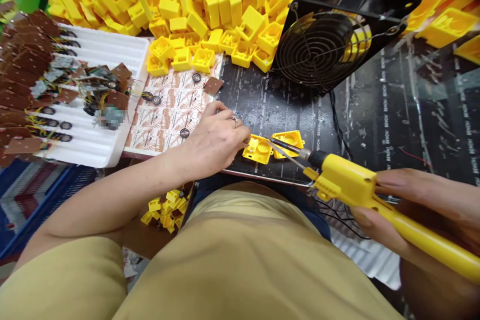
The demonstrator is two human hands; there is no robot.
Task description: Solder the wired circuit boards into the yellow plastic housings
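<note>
My left hand (215, 137) rests on the black mat (375, 125), fingers curled, pinching the edge of a small yellow plastic housing (258, 150). A second yellow housing (288, 141) lies right beside it. My right hand (420, 210) grips a yellow soldering iron (352, 187) by its handle. The iron's metal tip (285, 151) points left and sits over the two housings.
A big heap of yellow housings (210, 5) fills the back. A black fan (322, 45) leans at the back right, its cable running down the mat. A white tray (93, 145) at left holds brown circuit boards (26, 60) with wires. More housings (167, 207) lie below the table edge.
</note>
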